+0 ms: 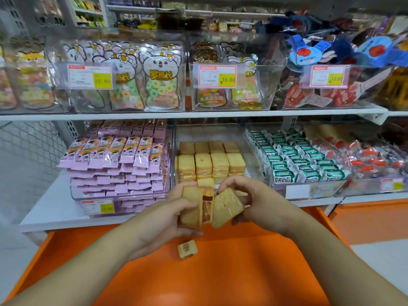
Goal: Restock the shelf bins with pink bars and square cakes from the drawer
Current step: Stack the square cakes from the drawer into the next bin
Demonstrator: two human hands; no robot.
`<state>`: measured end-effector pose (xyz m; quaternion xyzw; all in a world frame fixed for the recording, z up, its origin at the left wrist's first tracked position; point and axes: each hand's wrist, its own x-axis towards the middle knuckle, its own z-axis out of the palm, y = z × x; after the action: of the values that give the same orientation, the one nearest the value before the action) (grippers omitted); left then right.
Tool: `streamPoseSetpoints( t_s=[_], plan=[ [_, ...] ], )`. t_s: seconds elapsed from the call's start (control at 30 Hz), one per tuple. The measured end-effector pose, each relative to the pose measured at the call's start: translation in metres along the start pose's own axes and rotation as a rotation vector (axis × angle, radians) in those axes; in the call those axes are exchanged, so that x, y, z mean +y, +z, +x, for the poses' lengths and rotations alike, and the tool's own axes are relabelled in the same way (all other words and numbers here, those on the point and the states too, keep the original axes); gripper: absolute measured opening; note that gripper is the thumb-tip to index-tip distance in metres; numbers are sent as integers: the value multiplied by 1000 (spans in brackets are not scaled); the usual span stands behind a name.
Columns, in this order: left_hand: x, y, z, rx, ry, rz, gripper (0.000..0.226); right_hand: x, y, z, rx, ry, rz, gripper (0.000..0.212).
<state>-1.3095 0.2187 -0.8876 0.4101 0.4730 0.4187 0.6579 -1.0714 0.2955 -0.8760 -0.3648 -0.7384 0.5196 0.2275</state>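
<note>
Yellow square cakes (196,208) gripped by left hand (176,217); right hand (247,199) pinches another cake (227,206)

square cakes (212,165) in glossy clear film — bins (260,138) clear plastic — drawer (220,272) smooth orange.

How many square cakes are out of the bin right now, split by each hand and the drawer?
Left hand, cakes gripped: 2
Right hand, cake gripped: 1
Orange drawer, loose cake: 1
Total: 4
</note>
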Motion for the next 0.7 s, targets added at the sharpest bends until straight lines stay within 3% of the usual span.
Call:
streamPoseSetpoints(
  t_s=[0.07,0.2,0.27,0.47,0.7],
  plan=[
    [1,0,0,7,11,21,40,-2,-4,-2,7,13,9,61],
    [7,6,4,179,64,155,48,-4,-16,-2,49,15,15,57],
    [14,9,7,262,108,267,57,-3,-24,-1,130,-4,3,60],
    [42,19,51,452,234,443,45,5,-53,7,449,-58,15,66],
    [45,17,140,380,240,728,45,22,-75,17,570,-30,-46,68]
  ],
)
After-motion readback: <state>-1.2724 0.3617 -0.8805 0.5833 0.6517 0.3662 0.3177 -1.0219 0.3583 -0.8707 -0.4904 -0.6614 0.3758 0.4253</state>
